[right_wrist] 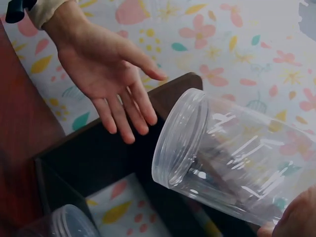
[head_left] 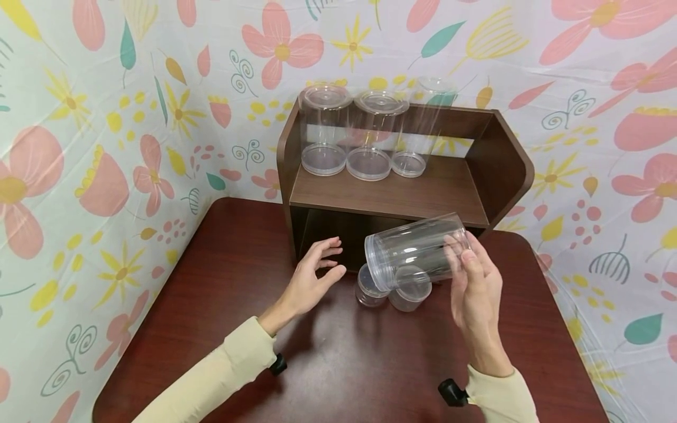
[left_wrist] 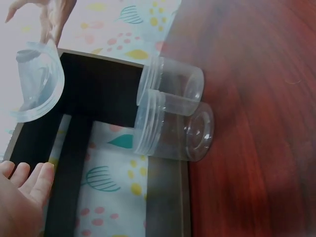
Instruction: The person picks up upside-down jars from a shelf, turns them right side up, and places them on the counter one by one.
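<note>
My right hand (head_left: 478,294) grips a large clear plastic jar (head_left: 418,247) by one end, holding it tilted nearly sideways above the table. The jar's lidded end points left, toward my left hand (head_left: 307,282). That hand is apart from the jar, its fingers spread and holding nothing, as the right wrist view also shows. Below the held jar, two small clear jars (head_left: 372,296) (left_wrist: 173,131) stand side by side on the table, partly hidden by it in the head view.
A dark brown two-level shelf (head_left: 388,197) stands at the table's back. On its upper board are three tall clear jars, the left (head_left: 324,132), middle (head_left: 372,138) and a narrower right one (head_left: 418,132). The dark red table (head_left: 338,364) lies in front; patterned cloth hangs behind.
</note>
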{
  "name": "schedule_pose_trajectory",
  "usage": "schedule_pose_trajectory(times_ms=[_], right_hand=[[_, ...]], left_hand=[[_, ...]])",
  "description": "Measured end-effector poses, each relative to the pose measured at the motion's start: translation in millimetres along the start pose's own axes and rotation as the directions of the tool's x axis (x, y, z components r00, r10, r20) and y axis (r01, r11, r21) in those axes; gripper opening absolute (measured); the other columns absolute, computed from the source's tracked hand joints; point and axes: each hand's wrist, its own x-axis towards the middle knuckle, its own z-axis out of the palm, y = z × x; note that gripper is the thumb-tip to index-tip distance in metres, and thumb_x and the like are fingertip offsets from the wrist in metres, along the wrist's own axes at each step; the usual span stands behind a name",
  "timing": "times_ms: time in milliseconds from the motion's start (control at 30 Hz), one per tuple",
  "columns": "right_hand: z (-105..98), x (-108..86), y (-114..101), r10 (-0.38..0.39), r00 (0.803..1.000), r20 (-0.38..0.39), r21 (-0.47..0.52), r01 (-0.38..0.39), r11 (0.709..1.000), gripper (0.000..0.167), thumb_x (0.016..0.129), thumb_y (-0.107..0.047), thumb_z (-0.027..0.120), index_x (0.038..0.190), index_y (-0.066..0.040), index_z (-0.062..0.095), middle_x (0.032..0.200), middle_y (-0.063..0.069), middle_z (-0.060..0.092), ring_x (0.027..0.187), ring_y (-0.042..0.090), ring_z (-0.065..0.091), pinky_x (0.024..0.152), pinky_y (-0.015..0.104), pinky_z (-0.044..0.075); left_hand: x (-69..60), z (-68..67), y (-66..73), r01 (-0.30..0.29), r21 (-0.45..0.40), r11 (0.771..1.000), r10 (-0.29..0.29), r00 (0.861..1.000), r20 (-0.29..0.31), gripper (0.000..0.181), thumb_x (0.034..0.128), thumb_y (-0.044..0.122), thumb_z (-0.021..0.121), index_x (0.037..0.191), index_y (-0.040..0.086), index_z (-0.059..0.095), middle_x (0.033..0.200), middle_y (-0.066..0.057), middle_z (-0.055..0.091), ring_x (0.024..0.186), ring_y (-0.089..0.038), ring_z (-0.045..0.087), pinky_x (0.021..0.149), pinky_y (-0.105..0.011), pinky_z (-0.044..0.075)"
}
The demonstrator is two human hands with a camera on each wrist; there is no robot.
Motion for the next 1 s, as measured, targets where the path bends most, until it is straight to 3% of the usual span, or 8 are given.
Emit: schedule_pose_trajectory(times_ms=[200,367,533,733,1000], right_hand=[[-3.5,-5.2,12.7,0.018,1.0,0.001,-0.014,-0.018,1.0,0.048,0.098,0.006,0.059,0.14,0.017,0.038,0.123,0.021,0.064,0.115,0.03,0.064,0.113,0.036,0.044],[-4.3,-10.5,22.5,0.025,1.0,0.001,-0.025,-0.025,0.999,0.046,0.098,0.006,0.059,0.139,0.017,0.04,0.122,0.02,0.065,0.116,0.03,0.064,0.115,0.038,0.041],[-5.3,-14.6,30.0,0.035,0.999,-0.01,-0.038,-0.036,0.999,0.046,0.099,0.005,0.058,0.14,0.017,0.04,0.121,0.019,0.065,0.114,0.029,0.064,0.113,0.036,0.043],[-7.7,-19.2,38.6,0.063,0.998,-0.007,-0.085,-0.063,0.994,0.051,0.1,0.002,0.058,0.143,0.017,0.036,0.12,0.02,0.066,0.118,0.03,0.063,0.117,0.039,0.038],[-5.6,-24.8,48.4,0.072,0.997,-0.005,-0.078,-0.072,0.994,0.041,0.099,0.003,0.056,0.138,0.012,0.045,0.119,0.019,0.067,0.117,0.029,0.064,0.116,0.037,0.039]], left_hand=[[-5.0,6.3,-4.8,0.035,-0.023,0.999,-0.034,0.998,0.06,0.066,0.0938,0.004,0.073,0.152,0.001,0.042,0.148,-0.016,0.049,0.134,-0.037,0.053,0.104,-0.047,0.051],[-8.0,9.6,-9.8,0.064,-0.07,0.995,-0.057,0.993,0.1,0.075,0.0922,0.007,0.076,0.155,0.0,0.037,0.151,-0.019,0.044,0.136,-0.039,0.051,0.105,-0.05,0.05],[-10.3,10.2,-13.7,0.091,-0.124,0.988,-0.073,0.988,0.138,0.089,0.0924,0.029,0.081,0.16,0.004,0.029,0.155,-0.02,0.04,0.138,-0.036,0.048,0.108,-0.049,0.047],[-13.2,10.1,-14.8,0.159,-0.14,0.977,-0.132,0.973,0.187,0.108,0.0858,0.056,0.08,0.164,0.01,0.022,0.163,-0.016,0.031,0.136,-0.039,0.049,0.107,-0.051,0.048],[-14.3,11.3,-19.6,0.227,-0.176,0.958,-0.187,0.957,0.22,0.121,0.0795,0.065,0.081,0.166,0.013,0.014,0.161,-0.019,0.035,0.135,-0.044,0.048,0.102,-0.049,0.052]])
